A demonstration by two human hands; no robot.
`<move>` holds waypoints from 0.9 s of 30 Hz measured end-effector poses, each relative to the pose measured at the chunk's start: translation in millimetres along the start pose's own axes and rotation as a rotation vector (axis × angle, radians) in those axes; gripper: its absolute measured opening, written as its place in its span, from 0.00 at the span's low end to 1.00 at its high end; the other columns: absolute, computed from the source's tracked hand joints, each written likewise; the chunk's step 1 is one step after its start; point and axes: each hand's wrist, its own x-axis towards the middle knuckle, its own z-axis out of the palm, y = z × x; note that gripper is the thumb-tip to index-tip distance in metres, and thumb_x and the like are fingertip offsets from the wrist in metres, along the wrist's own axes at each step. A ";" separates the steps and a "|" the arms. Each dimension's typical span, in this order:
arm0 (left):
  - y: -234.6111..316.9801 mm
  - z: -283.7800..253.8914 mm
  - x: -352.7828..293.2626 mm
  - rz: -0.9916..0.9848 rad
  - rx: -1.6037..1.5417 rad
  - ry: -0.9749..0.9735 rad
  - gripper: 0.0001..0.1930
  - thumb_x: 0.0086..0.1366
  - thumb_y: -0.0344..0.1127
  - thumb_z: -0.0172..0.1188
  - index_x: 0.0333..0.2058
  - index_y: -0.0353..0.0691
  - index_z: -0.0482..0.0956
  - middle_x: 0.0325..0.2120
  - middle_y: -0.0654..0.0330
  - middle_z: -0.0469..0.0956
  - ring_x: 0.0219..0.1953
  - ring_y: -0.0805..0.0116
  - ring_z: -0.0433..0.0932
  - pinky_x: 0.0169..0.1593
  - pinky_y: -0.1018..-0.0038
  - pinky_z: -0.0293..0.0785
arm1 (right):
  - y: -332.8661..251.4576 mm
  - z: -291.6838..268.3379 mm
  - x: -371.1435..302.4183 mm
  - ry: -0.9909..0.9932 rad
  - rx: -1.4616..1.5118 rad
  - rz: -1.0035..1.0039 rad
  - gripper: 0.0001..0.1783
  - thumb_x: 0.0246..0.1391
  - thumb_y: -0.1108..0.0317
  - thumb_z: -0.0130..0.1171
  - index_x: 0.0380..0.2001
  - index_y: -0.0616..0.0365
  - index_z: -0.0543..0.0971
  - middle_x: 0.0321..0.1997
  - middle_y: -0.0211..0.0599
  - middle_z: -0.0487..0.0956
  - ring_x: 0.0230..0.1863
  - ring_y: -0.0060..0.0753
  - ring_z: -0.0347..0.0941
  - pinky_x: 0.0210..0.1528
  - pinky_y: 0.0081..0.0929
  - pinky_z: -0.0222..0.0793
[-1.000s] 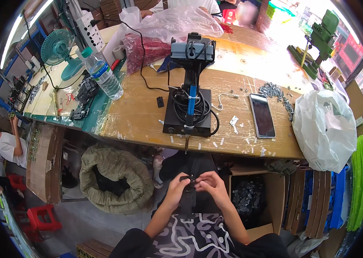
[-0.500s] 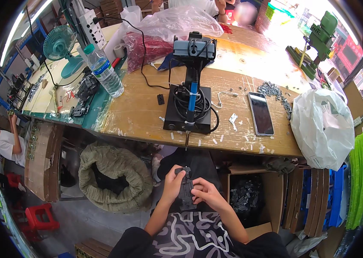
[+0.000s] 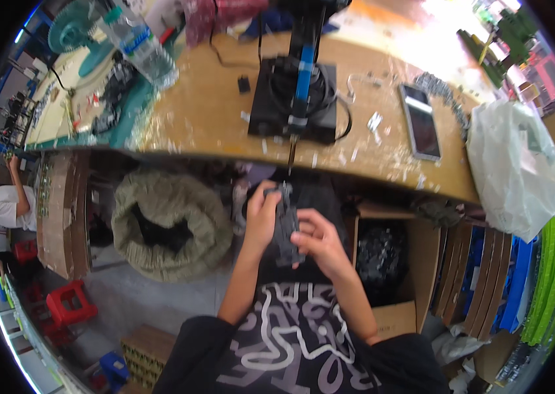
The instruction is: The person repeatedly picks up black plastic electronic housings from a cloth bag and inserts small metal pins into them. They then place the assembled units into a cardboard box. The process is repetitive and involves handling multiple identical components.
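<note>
A long dark plastic part (image 3: 286, 231) is held upright in front of my chest, just below the table's front edge. Along its left side, my left hand (image 3: 264, 213) is closed on its upper end. My right hand (image 3: 320, 241) grips the lower right side, thumb on its face and fingers bent. Right above the part's top end points a thin metal driver bit (image 3: 292, 156), which juts over the table edge from a black stand with a blue strip (image 3: 304, 71). Whether bit and part touch, I cannot tell.
On the table (image 3: 192, 125) stand a water bottle (image 3: 143, 49), a phone (image 3: 420, 121), scattered small white pieces and a white plastic bag (image 3: 514, 167). Below are an olive fabric sack (image 3: 208, 226) and a cardboard box (image 3: 425, 262) of dark parts. A person (image 3: 11, 200) is far left.
The view has tipped downward, so the table sits higher in the picture. Both hands have lifted the dark part closer to the driver bit, keeping their hold on it.
</note>
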 end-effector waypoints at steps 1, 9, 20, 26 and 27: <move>1.9 0.8 0.8 -0.001 -0.008 0.002 0.04 0.56 0.30 0.45 0.26 0.38 0.68 0.19 0.71 0.64 0.23 0.84 0.60 0.26 0.85 0.57 | -1.4 2.3 0.0 0.012 0.008 -0.007 0.18 0.44 0.74 0.54 0.41 0.61 0.66 0.30 0.34 0.74 0.21 0.16 0.68 0.18 0.16 0.69; 8.0 5.4 10.3 -0.025 -0.060 0.015 0.04 0.56 0.30 0.46 0.27 0.37 0.69 0.17 0.70 0.65 0.20 0.85 0.60 0.23 0.84 0.58 | -1.7 4.1 8.7 0.057 0.064 -0.054 0.19 0.45 0.74 0.53 0.42 0.66 0.65 0.29 0.38 0.74 0.22 0.18 0.69 0.16 0.17 0.70; 15.0 9.2 12.5 -0.046 -0.103 -0.065 0.05 0.57 0.29 0.44 0.30 0.37 0.68 0.19 0.69 0.67 0.18 0.85 0.63 0.20 0.86 0.61 | -12.4 5.4 6.2 0.069 0.040 -0.081 0.21 0.44 0.75 0.54 0.43 0.67 0.64 0.31 0.39 0.74 0.22 0.18 0.69 0.17 0.16 0.69; 22.3 10.2 9.9 -0.067 -0.117 -0.059 0.03 0.57 0.29 0.45 0.27 0.37 0.67 0.18 0.70 0.64 0.20 0.86 0.59 0.23 0.85 0.57 | -12.4 2.8 5.0 0.083 -0.054 -0.085 0.21 0.44 0.74 0.55 0.44 0.66 0.64 0.32 0.37 0.74 0.27 0.17 0.69 0.23 0.12 0.66; 22.8 10.2 9.6 -0.068 -0.121 -0.058 0.03 0.57 0.29 0.45 0.27 0.37 0.67 0.18 0.70 0.64 0.20 0.86 0.59 0.23 0.85 0.57 | -12.6 3.1 4.9 0.079 -0.047 -0.081 0.21 0.44 0.74 0.55 0.44 0.66 0.64 0.32 0.37 0.74 0.27 0.16 0.69 0.23 0.12 0.65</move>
